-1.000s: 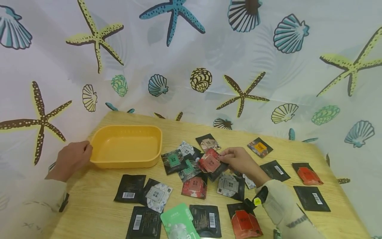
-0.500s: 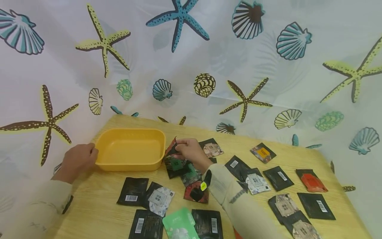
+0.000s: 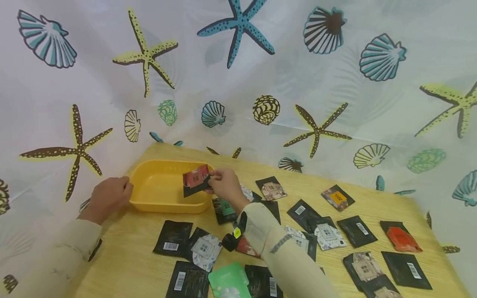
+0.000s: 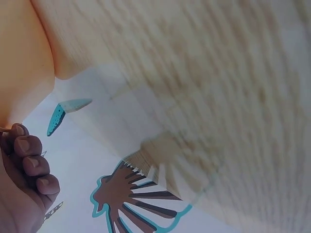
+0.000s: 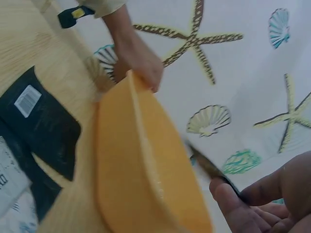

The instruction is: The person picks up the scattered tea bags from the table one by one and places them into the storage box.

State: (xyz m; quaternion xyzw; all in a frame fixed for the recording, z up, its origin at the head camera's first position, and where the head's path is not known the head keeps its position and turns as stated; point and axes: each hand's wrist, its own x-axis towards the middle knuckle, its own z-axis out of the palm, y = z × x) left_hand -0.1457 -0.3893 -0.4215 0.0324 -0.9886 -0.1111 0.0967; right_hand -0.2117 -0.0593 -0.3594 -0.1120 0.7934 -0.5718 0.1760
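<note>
One red sachet (image 3: 196, 179), pinched in your right hand (image 3: 225, 185), hangs over the right end of the yellow tub (image 3: 156, 192); your left hand (image 3: 110, 194) grips the tub's far-left rim.

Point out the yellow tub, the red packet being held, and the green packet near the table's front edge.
yellow tub (image 3: 156, 188), head view, bare inner floor.
red packet (image 3: 196, 179), head view, middle of its face.
green packet (image 3: 228, 281), head view, upper middle of its front.
</note>
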